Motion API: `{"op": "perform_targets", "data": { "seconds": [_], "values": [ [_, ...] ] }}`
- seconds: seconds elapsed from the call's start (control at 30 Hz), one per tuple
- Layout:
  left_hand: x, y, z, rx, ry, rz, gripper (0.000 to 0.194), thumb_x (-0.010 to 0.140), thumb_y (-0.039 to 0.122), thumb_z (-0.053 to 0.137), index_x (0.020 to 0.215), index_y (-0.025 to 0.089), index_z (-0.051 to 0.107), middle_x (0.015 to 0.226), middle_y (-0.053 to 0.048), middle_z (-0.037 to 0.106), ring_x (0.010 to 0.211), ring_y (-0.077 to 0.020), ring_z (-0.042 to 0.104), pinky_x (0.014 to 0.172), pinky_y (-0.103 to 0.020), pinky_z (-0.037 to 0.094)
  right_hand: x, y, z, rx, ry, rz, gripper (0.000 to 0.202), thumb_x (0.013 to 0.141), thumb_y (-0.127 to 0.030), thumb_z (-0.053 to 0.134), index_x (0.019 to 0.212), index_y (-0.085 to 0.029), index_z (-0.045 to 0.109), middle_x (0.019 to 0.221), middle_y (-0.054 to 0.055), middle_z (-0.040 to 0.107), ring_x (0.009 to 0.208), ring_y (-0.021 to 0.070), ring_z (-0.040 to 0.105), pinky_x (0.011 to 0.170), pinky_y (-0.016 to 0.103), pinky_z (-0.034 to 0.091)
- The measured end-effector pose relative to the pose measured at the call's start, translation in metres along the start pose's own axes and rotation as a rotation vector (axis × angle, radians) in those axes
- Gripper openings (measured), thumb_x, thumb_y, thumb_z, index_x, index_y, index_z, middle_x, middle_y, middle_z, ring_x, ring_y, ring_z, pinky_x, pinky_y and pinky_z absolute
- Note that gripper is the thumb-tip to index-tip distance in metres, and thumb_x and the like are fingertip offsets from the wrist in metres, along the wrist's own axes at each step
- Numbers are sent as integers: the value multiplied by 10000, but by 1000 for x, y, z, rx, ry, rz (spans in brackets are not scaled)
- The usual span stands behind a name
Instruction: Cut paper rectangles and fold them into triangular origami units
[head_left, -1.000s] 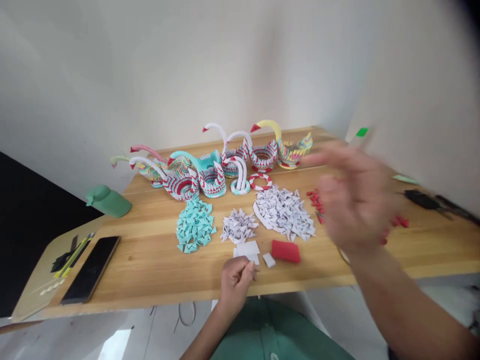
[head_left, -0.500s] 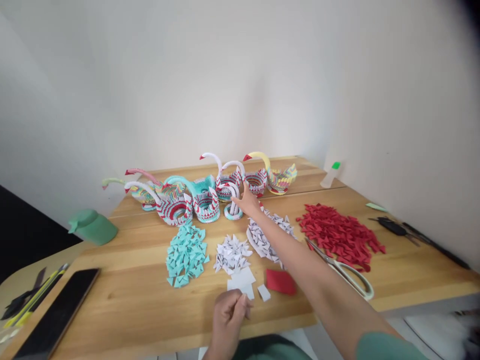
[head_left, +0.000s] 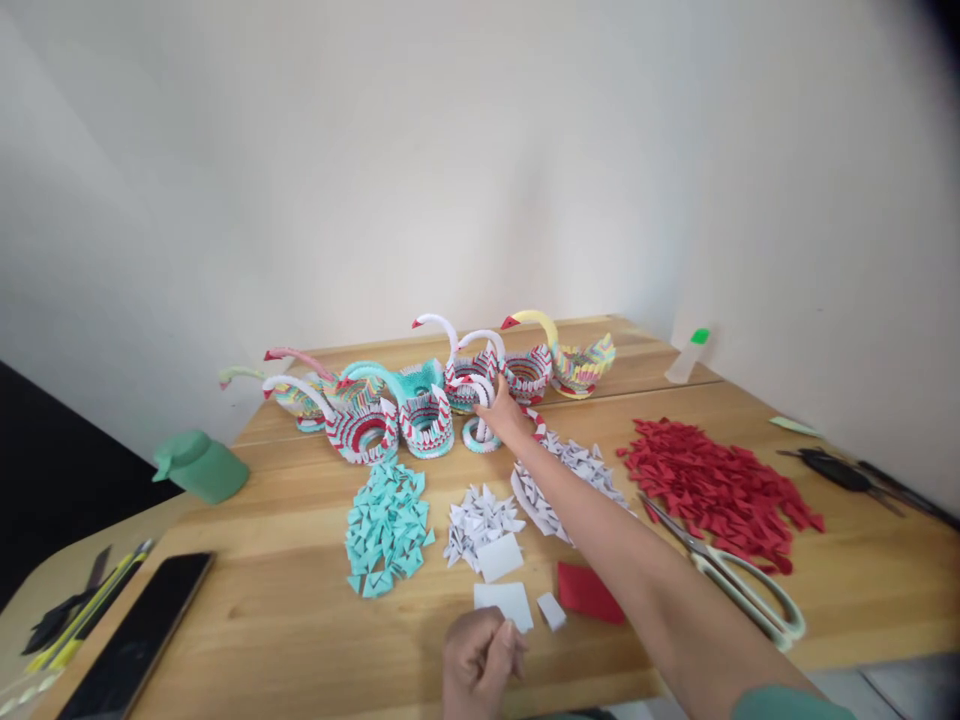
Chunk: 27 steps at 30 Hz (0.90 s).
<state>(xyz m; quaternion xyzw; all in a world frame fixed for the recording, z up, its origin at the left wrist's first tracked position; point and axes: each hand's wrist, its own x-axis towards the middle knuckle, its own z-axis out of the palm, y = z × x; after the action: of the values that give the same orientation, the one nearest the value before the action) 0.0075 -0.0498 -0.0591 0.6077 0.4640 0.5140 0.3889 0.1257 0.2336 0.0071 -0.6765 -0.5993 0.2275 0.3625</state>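
Note:
My right hand (head_left: 504, 415) reaches over the table, thumb and fingers closed around a white folded-paper swan neck (head_left: 486, 395). That neck stands at a small white and turquoise paper ring (head_left: 480, 445); the fingers partly hide it. Just behind my wrist lies a red and white ring (head_left: 537, 424). My left hand (head_left: 482, 660) rests as a loose fist near the front edge, with nothing visible in it. Its knuckles are beside a white paper sheet (head_left: 504, 603). Another sheet (head_left: 500, 557), a small folded white piece (head_left: 551, 611) and a red paper stack (head_left: 589, 592) lie nearby.
Several finished paper swans (head_left: 364, 425) stand at the back. Piles of turquoise (head_left: 388, 525), white (head_left: 480, 520) and red pieces (head_left: 720, 480) cover the middle and right. Scissors (head_left: 739, 580), a phone (head_left: 139, 635), a green container (head_left: 201, 467) and a glue bottle (head_left: 686, 358) sit around them.
The whole view has shifted, so the table's contents appear lower and farther right. The two white sheets, overlapping before, now lie apart. My right hand stays at the swan neck.

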Motion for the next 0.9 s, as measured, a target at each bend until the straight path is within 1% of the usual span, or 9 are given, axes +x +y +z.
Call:
{"op": "perform_targets", "data": {
  "seconds": [0.17, 0.23, 0.3, 0.43, 0.53, 0.6, 0.7, 0.8, 0.9],
  "values": [
    [2, 6, -2, -18, -11, -21, 502, 962, 421, 434, 552, 166, 570, 492, -9, 554, 504, -127, 531, 562, -227, 383, 1, 2, -1, 131, 46, -48, 796, 777, -231, 613, 1478, -157, 242, 1412, 158, 498, 1246, 300, 535, 1044, 419, 411],
    [3, 12, -4, -17, -26, -46, 497, 961, 416, 436, 552, 165, 566, 507, -11, 554, 520, -129, 536, 565, -226, 386, 3, -1, -9, 180, 52, -72, 774, 783, -224, 596, 1471, -165, 245, 1415, 147, 486, 1244, 274, 530, 1049, 409, 411],
    [4, 18, -7, -13, -47, -68, 483, 957, 413, 444, 566, 163, 575, 517, -11, 552, 528, -132, 537, 563, -227, 389, 3, -5, -22, 224, 26, -94, 726, 799, -228, 573, 1456, -181, 267, 1328, 128, 553, 1158, 256, 579, 989, 413, 465],
    [4, 21, -9, -22, -48, -84, 469, 952, 415, 452, 585, 159, 593, 525, -12, 556, 535, -135, 538, 563, -230, 401, -12, -10, -61, 294, -150, -148, 588, 836, -238, 536, 1400, -212, 373, 977, 36, 669, 798, 177, 649, 698, 311, 560],
    [4, 21, -10, -48, -36, -102, 451, 945, 418, 461, 608, 158, 613, 518, -9, 564, 524, -139, 540, 546, -230, 412, -41, -9, -92, 308, -362, -187, 555, 798, -236, 608, 1337, -194, 485, 751, -18, 649, 563, 124, 585, 500, 219, 495],
    [7, 22, -13, -53, -15, -104, 440, 939, 416, 470, 616, 159, 623, 514, -8, 569, 514, -140, 540, 533, -233, 418, -65, -7, -109, 287, -488, -205, 541, 753, -226, 667, 1280, -175, 557, 680, -29, 637, 536, 124, 579, 466, 200, 463],
    [18, 27, -24, -46, 25, -58, 402, 931, 391, 491, 634, 162, 635, 523, -4, 574, 516, -139, 539, 536, -238, 424, -102, -11, -127, -2, -655, -381, 467, 790, -160, 600, 1253, -213, 587, 741, -15, 664, 635, 152, 625, 560, 222, 482],
    [38, 35, -38, -56, 86, 23, 357, 923, 357, 513, 646, 168, 637, 546, 1, 577, 542, -139, 539, 566, -248, 436, -134, -20, -129, -467, -540, -628, 459, 781, -32, 536, 1207, -191, 600, 974, 87, 689, 827, 225, 666, 676, 281, 486],
    [66, 44, -50, -29, 189, 41, 353, 911, 369, 534, 644, 168, 649, 564, -1, 585, 552, -139, 529, 555, -248, 432, -156, -22, -115, -698, -522, -663, 365, 800, -8, 521, 1130, -137, 609, 947, 140, 684, 774, 262, 678, 590, 298, 465]
  ]
}}
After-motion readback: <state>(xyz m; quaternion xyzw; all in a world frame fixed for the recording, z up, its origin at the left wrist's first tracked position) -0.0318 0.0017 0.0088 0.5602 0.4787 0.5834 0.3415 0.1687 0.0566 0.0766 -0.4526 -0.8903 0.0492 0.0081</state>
